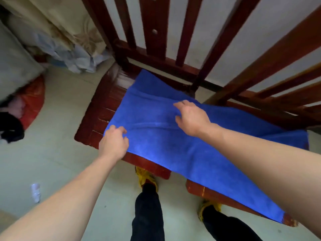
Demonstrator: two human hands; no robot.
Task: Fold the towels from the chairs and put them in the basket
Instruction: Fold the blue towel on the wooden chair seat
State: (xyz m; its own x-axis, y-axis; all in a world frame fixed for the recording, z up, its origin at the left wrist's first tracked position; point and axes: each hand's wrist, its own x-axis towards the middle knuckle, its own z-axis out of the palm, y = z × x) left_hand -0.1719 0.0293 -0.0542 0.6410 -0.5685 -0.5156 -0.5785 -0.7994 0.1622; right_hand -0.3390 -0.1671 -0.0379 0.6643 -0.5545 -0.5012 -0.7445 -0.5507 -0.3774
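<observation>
The left hand (113,141) is pinching the near corner of the towel (173,145); the right hand (191,117) is resting loose-fingered on its middle. The towel is lying spread over the chairs (97,115), unfolded as yet, so folding is only starting; no basket is showing.

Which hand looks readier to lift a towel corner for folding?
Left: the left hand is at the towel's corner, fingers curled on its edge; the right hand is mid-cloth, far from any corner.
</observation>
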